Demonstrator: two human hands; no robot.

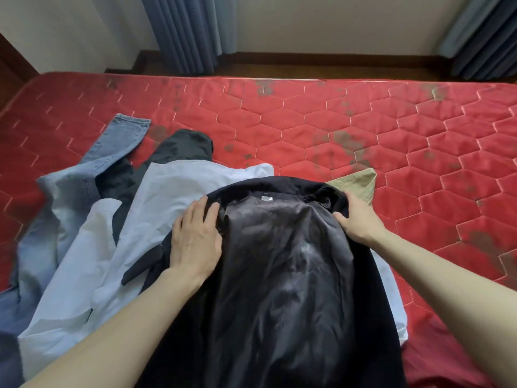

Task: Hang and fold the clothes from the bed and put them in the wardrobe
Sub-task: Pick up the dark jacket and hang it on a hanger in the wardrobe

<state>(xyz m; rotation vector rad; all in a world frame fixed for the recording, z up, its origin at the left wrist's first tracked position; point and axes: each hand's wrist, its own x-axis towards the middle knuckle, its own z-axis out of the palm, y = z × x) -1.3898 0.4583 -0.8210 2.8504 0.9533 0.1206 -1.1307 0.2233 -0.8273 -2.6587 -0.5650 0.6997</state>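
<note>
A dark navy jacket (279, 275) lies inside out on top of the clothes pile, its shiny grey lining up and its collar away from me. My left hand (195, 239) rests flat on the jacket's left shoulder, fingers straight. My right hand (358, 217) grips the right shoulder at the collar, thumb on the lining and fingers curled over the edge. Under the jacket lies a pale blue shirt (156, 208). Blue jeans (117, 144), a dark grey garment (184, 147) and a khaki piece (358, 180) lie around it.
The clothes lie on a red quilted mattress (363, 130) with worn dark patches. Beyond its far edge are a wooden floor (307, 70), a white wall and blue-grey curtains (184, 32) at the left and right corners.
</note>
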